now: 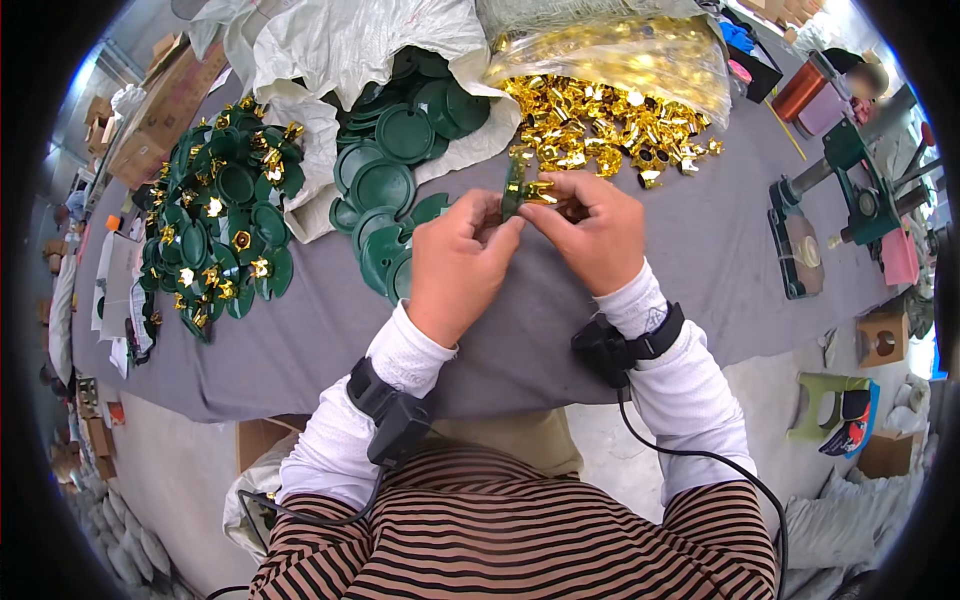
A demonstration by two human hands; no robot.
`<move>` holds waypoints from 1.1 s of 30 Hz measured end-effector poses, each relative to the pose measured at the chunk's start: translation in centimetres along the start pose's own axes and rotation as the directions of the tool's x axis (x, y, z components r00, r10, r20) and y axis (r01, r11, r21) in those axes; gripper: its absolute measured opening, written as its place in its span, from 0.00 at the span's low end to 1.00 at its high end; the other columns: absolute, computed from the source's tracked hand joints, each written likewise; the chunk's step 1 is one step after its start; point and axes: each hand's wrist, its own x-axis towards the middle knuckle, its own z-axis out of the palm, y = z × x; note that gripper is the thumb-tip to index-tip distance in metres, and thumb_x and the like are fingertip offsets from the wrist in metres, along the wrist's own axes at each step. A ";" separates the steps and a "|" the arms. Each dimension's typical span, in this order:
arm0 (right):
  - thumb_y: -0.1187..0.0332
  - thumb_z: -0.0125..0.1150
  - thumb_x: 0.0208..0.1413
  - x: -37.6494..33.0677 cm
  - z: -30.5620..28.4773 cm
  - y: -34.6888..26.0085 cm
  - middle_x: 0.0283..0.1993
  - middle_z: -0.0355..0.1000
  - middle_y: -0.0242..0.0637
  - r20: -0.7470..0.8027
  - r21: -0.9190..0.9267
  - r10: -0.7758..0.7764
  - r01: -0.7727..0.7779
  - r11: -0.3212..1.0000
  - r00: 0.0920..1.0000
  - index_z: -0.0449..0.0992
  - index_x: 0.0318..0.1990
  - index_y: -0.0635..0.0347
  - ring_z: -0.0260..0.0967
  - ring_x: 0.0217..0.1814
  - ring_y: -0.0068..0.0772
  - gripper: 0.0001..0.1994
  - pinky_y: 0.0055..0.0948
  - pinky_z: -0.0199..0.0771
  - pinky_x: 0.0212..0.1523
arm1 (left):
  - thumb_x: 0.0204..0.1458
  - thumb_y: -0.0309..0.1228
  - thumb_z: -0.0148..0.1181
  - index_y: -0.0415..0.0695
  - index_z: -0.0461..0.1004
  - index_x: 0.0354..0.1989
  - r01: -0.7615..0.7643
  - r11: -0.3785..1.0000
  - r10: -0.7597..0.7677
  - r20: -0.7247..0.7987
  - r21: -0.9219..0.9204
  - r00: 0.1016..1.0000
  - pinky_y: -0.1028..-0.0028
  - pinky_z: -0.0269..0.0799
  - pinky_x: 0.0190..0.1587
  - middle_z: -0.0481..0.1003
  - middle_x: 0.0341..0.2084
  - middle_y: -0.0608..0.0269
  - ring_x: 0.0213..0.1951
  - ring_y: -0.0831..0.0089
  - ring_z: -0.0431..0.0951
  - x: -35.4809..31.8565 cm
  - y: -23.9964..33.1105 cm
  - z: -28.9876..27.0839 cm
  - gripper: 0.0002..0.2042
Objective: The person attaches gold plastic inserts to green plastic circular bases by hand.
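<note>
Above the middle of the table, my left hand (462,262) pinches a green plastic disc (513,190), which is turned edge-on. My right hand (597,225) has its thumb and fingers closed on a shiny gold piece (538,190) that meets the disc's face. Whether the two are joined cannot be seen, as my fingers cover part of them. Just beyond my hands lies a pile of loose gold pieces (600,125), spilling from a clear bag. Plain green discs (383,185) slide out of a white sack, left of my left hand.
A heap of green discs with gold pieces on them (225,215) stands at the left on the grey tablecloth (330,350). The white sack (330,40) and the clear bag (640,60) fill the back. At the right stands a green hand press (850,190). A green stool (815,405) is on the floor.
</note>
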 end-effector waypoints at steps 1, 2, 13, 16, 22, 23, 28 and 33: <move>0.71 0.71 0.43 -0.2 0.4 0.1 0.35 0.77 0.39 -0.001 0.000 -0.002 0.002 1.000 1.000 0.76 0.44 0.63 0.74 0.30 0.27 0.18 0.24 0.75 0.33 | 0.49 0.26 0.62 0.34 0.74 0.34 -0.002 1.000 0.002 -0.001 0.001 1.000 0.78 0.72 0.32 0.79 0.26 0.55 0.28 0.77 0.79 -0.4 0.1 0.0 0.08; 0.72 0.70 0.45 -0.5 1.1 0.6 0.34 0.77 0.38 0.034 0.220 0.129 -0.133 0.966 0.991 0.75 0.45 0.63 0.74 0.30 0.23 0.18 0.22 0.74 0.32 | 0.49 0.26 0.62 0.34 0.74 0.34 -0.038 0.997 0.040 -0.023 0.062 0.999 0.77 0.73 0.32 0.79 0.26 0.54 0.28 0.75 0.80 -0.7 0.0 -0.1 0.08; 0.69 0.62 0.55 0.9 0.9 1.7 0.34 0.75 0.32 0.449 0.633 0.434 -0.621 0.463 0.781 0.73 0.49 0.63 0.67 0.29 0.15 0.15 0.16 0.67 0.25 | 0.48 0.34 0.66 0.33 0.72 0.45 -0.085 0.975 -0.028 -0.490 -0.206 0.871 0.74 0.70 0.42 0.76 0.37 0.59 0.38 0.72 0.75 8.4 -0.5 -21.2 0.19; 0.68 0.59 0.58 1.2 1.2 2.2 0.39 0.74 0.35 0.566 0.740 0.429 -0.663 0.113 0.704 0.71 0.52 0.66 0.68 0.36 0.19 0.16 0.18 0.71 0.34 | 0.48 0.31 0.67 0.33 0.67 0.54 -0.096 0.977 0.195 -0.620 0.189 0.760 0.72 0.69 0.50 0.74 0.45 0.55 0.48 0.66 0.74 7.1 0.6 -21.9 0.26; 0.75 0.62 0.53 0.6 0.8 1.9 0.45 0.73 0.38 0.531 0.705 0.392 -0.649 0.287 0.751 0.66 0.56 0.69 0.70 0.43 0.26 0.23 0.23 0.72 0.46 | 0.40 0.24 0.64 0.43 0.72 0.48 -0.678 0.543 0.242 0.681 0.496 0.691 0.63 0.64 0.57 0.72 0.51 0.58 0.56 0.57 0.69 -2.9 -1.3 -11.4 0.22; 0.75 0.62 0.53 0.5 0.9 1.6 0.45 0.73 0.38 0.530 0.700 0.399 -0.651 0.293 0.748 0.66 0.56 0.69 0.70 0.43 0.26 0.23 0.23 0.72 0.46 | 0.40 0.24 0.64 0.43 0.72 0.48 -0.678 0.550 0.247 0.680 0.488 0.690 0.63 0.64 0.57 0.72 0.51 0.58 0.56 0.57 0.69 -3.0 -1.5 -11.2 0.22; 0.76 0.63 0.52 0.4 1.3 1.1 0.42 0.75 0.36 0.432 0.667 0.420 -0.596 0.447 0.798 0.70 0.51 0.67 0.72 0.40 0.22 0.19 0.22 0.73 0.42 | 0.43 0.23 0.62 0.42 0.73 0.47 -0.701 0.497 0.321 0.643 0.511 0.696 0.67 0.70 0.50 0.76 0.44 0.60 0.50 0.55 0.74 -1.6 -2.3 -10.6 0.18; 0.76 0.65 0.50 -0.2 1.7 0.8 0.42 0.75 0.35 0.316 0.535 0.341 -0.463 0.707 0.885 0.72 0.49 0.67 0.73 0.38 0.22 0.17 0.20 0.74 0.38 | 0.53 0.26 0.59 0.37 0.74 0.44 -0.075 0.973 0.028 0.212 0.219 0.977 0.76 0.71 0.38 0.78 0.35 0.62 0.35 0.71 0.77 0.1 -2.0 -6.2 0.11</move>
